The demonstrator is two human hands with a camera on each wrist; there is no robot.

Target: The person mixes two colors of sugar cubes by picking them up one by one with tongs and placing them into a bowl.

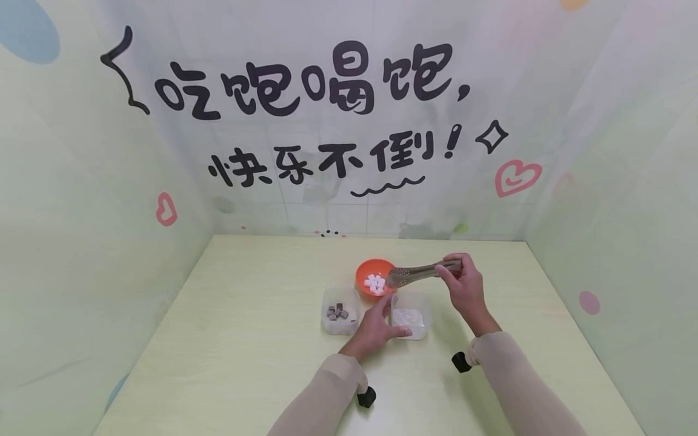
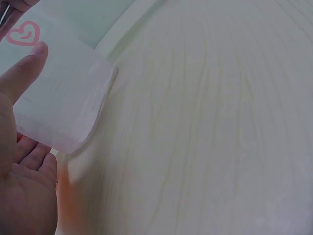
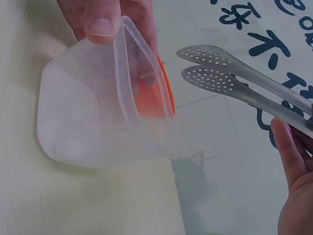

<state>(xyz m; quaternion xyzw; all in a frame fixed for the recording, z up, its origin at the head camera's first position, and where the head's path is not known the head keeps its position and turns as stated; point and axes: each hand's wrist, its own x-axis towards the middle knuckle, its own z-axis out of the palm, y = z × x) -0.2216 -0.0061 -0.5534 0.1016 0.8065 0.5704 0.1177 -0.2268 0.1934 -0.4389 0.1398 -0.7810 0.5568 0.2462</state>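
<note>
My left hand (image 1: 373, 330) grips a clear plastic container (image 1: 410, 326), its thumb (image 2: 30, 68) on the near wall and its fingers on the far one. The right wrist view shows the container's open rim and the left thumb against its wall. In my right hand (image 1: 466, 290) is a pair of metal tongs (image 3: 266, 90) with perforated heads. Their heads stand slightly apart, nothing between them, above the right side of an orange bowl (image 1: 361, 280). Several white cubes (image 1: 375, 283) lie in that bowl.
Left of my left hand stands a second clear container (image 1: 327, 327), holding several dark brownish cubes (image 1: 338, 312). All of it is on a pale wood-grain table (image 1: 245, 339). Printed cloth walls (image 1: 349, 212) with black lettering rise behind and at both sides.
</note>
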